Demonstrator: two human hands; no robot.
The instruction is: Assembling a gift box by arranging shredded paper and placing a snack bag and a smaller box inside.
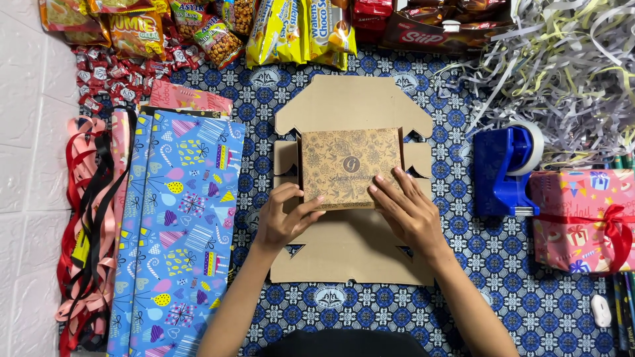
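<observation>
Both forearms come up from the bottom edge, and the left hand point(283, 221) and right hand point(410, 211) rest flat on a die-cut cardboard box blank point(350, 248) spread on the blue patterned cloth point(516, 264). Their fingers lie loosely spread, gripping nothing: the left fingertips point(311, 201) and the right fingertips point(387, 185) press on the near edge of the printed brown panel point(350, 165), which sits folded over the middle of the blank, just ahead of the knuckles. Done well, this fold probably wants even pressure from both sets of fingertips along one straight score line, thumbs kept low so the panel does not spring back, and the side tabs beyond the little fingers left free to tuck. Outward of the left hand lie sheets of blue gift wrap point(178, 231) and ribbons point(89, 231); outward of the right stand a blue tape dispenser point(503, 172) and a wrapped pink gift point(582, 218). Snack packets point(291, 30) lie well beyond the fingertips.
</observation>
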